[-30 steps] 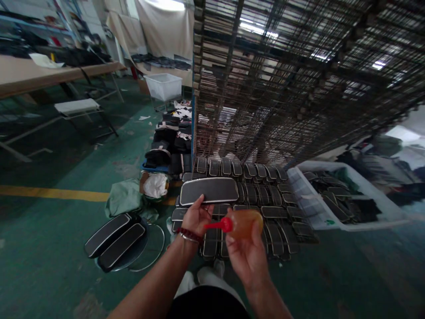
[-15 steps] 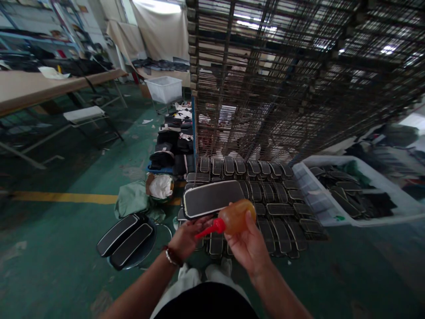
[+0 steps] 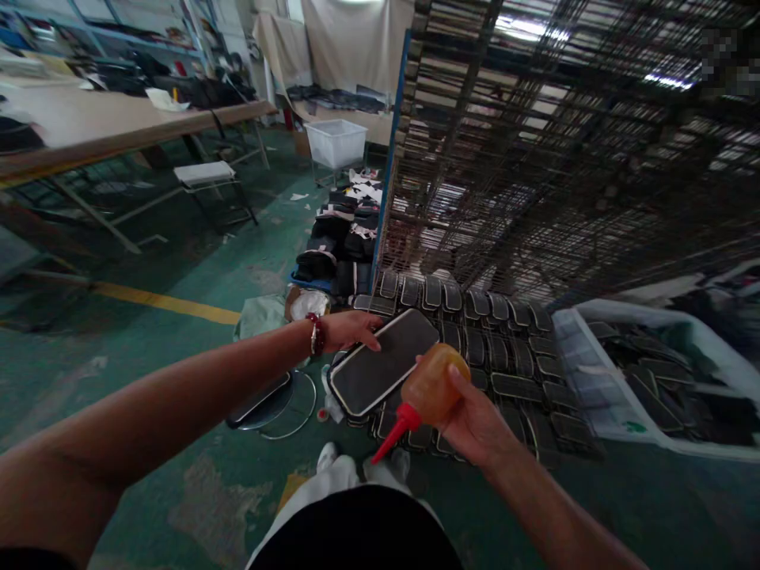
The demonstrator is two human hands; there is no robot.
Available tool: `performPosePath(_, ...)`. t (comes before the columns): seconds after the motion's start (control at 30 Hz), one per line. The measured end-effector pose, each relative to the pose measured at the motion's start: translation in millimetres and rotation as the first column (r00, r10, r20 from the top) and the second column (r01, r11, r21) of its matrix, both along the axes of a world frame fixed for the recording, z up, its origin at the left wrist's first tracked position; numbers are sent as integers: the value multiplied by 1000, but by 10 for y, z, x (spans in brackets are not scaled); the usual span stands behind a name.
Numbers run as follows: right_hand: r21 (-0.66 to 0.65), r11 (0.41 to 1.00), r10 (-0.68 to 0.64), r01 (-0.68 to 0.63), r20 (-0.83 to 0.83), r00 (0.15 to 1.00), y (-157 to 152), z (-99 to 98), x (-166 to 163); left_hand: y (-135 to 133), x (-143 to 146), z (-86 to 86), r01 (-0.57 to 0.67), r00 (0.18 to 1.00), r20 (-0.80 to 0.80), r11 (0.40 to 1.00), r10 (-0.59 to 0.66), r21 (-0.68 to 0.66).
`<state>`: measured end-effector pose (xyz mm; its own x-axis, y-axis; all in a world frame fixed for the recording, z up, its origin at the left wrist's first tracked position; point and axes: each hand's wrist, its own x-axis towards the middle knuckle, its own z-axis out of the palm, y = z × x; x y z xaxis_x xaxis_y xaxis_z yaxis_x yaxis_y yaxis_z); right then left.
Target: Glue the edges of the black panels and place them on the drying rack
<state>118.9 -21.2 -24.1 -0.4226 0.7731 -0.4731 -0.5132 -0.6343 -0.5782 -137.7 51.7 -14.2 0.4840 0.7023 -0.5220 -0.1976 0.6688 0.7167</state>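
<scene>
My left hand (image 3: 351,329) grips the far edge of a long black padded panel with a pale border (image 3: 383,362), held tilted in front of me. My right hand (image 3: 475,423) is wrapped round an amber squeeze bottle (image 3: 433,384); its red nozzle (image 3: 392,433) points down and to the left, just below the panel's near end. Under both hands lie rows of several small black panels (image 3: 492,356) spread on the floor.
A tall wire drying rack (image 3: 534,158) rises straight ahead. A white bin of panels (image 3: 599,404) sits on the right. A round stool (image 3: 270,396), a stack of dark pieces (image 3: 338,245), a white crate (image 3: 336,142) and long tables (image 3: 119,131) stand to the left on the green floor.
My left arm has stretched out and swung the panel from level to a slant, its near end lower. The bottle tipped so its nozzle now points downward. My view shifted left.
</scene>
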Motion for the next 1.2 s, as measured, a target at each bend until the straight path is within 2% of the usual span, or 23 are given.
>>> performPosePath(0.1,12,999,-42,42,35,999,-27,-9,26,-9,46,-65,153,986,-76,982,-145,110)
performPosePath(0.2,74,989,-135,130,67,989,-24,92,163,-52,-42,-93,173,984,-82,957,-158,234)
performPosePath(0.27,172,962,-230,213,85,969,19,237,298,-98,-128,-60,205,978,-87,937,-188,284)
performPosePath(0.33,319,896,-357,310,100,929,95,407,435,-152,-195,13,261,965,-94,919,-244,296)
performPosePath(0.4,469,801,-470,372,108,876,184,555,545,-203,-230,109,324,946,-104,901,-307,287)
performPosePath(0.47,574,729,-527,374,121,841,263,651,613,-244,-235,205,380,925,-128,882,-358,278)
performPosePath(0.53,629,693,-541,351,134,830,314,692,638,-270,-225,279,416,909,-154,865,-388,279)
performPosePath(0.67,663,676,-527,322,129,840,338,671,631,-282,-213,333,435,899,-173,858,-402,271)
performPosePath(0.8,684,651,-535,329,106,838,315,626,636,-253,-242,291,401,916,-144,878,-376,262)
performPosePath(0.9,666,662,-539,344,103,836,296,598,635,-235,-269,239,369,929,-111,892,-352,261)
performPosePath(1.0,626,674,-559,393,83,825,297,566,614,-232,-272,197,352,936,-78,902,-343,252)
performPosePath(1.13,610,631,-632,480,45,774,318,519,585,-224,-245,155,323,946,-41,915,-322,241)
performPosePath(1.2,599,637,-640,486,58,767,320,493,581,-216,-228,137,306,950,-22,922,-310,237)
